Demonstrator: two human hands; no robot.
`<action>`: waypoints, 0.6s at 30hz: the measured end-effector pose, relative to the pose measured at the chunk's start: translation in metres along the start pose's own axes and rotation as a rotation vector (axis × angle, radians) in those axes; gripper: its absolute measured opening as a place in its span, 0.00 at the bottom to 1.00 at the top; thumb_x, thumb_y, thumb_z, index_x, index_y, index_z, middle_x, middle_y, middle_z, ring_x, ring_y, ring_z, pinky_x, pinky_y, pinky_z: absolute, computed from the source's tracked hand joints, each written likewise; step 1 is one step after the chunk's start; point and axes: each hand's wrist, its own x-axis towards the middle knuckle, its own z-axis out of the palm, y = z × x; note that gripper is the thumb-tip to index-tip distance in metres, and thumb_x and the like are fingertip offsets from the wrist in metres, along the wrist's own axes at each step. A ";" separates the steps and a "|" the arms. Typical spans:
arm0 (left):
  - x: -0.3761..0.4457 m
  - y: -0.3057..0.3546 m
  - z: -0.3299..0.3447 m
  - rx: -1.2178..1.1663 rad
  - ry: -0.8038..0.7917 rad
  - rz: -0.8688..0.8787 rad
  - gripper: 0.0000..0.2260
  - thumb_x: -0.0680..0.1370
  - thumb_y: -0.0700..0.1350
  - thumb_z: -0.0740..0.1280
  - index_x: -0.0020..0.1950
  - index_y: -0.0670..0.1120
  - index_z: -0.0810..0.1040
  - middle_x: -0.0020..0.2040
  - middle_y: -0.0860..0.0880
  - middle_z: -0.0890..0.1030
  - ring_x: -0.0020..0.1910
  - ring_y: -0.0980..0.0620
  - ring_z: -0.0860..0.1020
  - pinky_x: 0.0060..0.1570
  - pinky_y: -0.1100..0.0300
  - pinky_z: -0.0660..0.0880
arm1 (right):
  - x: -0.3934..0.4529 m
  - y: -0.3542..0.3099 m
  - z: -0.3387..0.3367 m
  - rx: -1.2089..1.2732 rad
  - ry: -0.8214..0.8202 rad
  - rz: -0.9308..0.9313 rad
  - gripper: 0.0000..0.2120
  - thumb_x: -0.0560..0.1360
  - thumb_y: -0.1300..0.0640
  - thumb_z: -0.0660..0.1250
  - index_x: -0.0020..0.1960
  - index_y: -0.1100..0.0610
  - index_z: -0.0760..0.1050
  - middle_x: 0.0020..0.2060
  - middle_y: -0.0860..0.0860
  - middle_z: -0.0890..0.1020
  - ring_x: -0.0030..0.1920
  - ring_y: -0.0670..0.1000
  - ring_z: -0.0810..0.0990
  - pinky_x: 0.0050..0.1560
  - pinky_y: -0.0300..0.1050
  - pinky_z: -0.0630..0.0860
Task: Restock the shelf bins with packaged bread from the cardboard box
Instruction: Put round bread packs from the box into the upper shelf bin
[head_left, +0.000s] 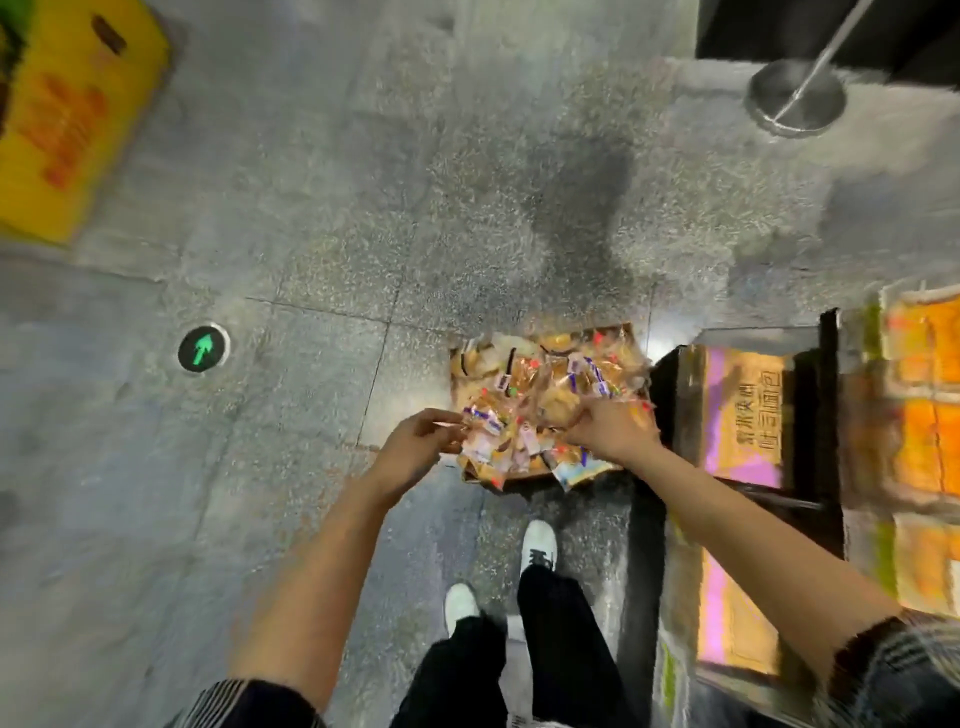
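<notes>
**A:** Many packets were in the cardboard box (621, 332) at that moment. The packaged bread (545, 400) filled it to the top and even hung over its near edge. So I judged the restocking was far from finished.

**B:** Where did the box stand?

**A:** On the floor (363, 208), just beside the left edge of the shelf (826, 415), in front of the person's white shoes (537, 540).

**B:** And the hands?

**A:** Both were down at the near edge of the box. The left hand (415, 441) had its fingers curled, and it pinched the end of a packet at the near left corner of the pile. The right hand (608, 423) lay on the packets at the near right corner, fingers bent down into them. I think it gripped one or more, but the picture was blurred there, so I cannot say it for sure.

**B:** Was some bread already in the shelf bins?

**A:** The shelf bins (924, 415) at the right showed orange and yellow packets, so they were not bare. Whether these came out of this box, the picture did not tell. The clear-fronted bin (743, 410) nearest the box carried a purple label, and its contents I could not make out.

**B:** So what was left?

**A:** In my judgement, nearly all: to lift the packets up, to carry them to the bins, and to repeat until the box was empty.
</notes>
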 end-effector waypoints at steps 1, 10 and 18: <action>0.011 -0.006 0.000 -0.032 0.027 -0.009 0.07 0.79 0.38 0.63 0.56 0.44 0.76 0.46 0.46 0.82 0.41 0.54 0.80 0.40 0.65 0.72 | 0.014 0.000 0.007 0.012 -0.011 0.016 0.10 0.72 0.60 0.71 0.49 0.66 0.78 0.44 0.61 0.82 0.42 0.57 0.80 0.38 0.47 0.73; 0.121 -0.100 0.006 -0.222 0.275 -0.049 0.09 0.80 0.36 0.61 0.58 0.42 0.76 0.49 0.43 0.81 0.43 0.54 0.80 0.43 0.63 0.73 | 0.158 0.038 0.134 0.481 -0.149 0.378 0.09 0.73 0.60 0.72 0.49 0.65 0.79 0.51 0.63 0.82 0.48 0.58 0.82 0.53 0.57 0.78; 0.185 -0.171 0.014 -0.298 0.315 -0.090 0.07 0.80 0.35 0.61 0.55 0.43 0.75 0.47 0.55 0.80 0.45 0.56 0.79 0.55 0.57 0.74 | 0.257 0.050 0.215 0.773 -0.147 0.590 0.35 0.72 0.43 0.71 0.69 0.66 0.68 0.59 0.59 0.79 0.45 0.53 0.82 0.48 0.47 0.79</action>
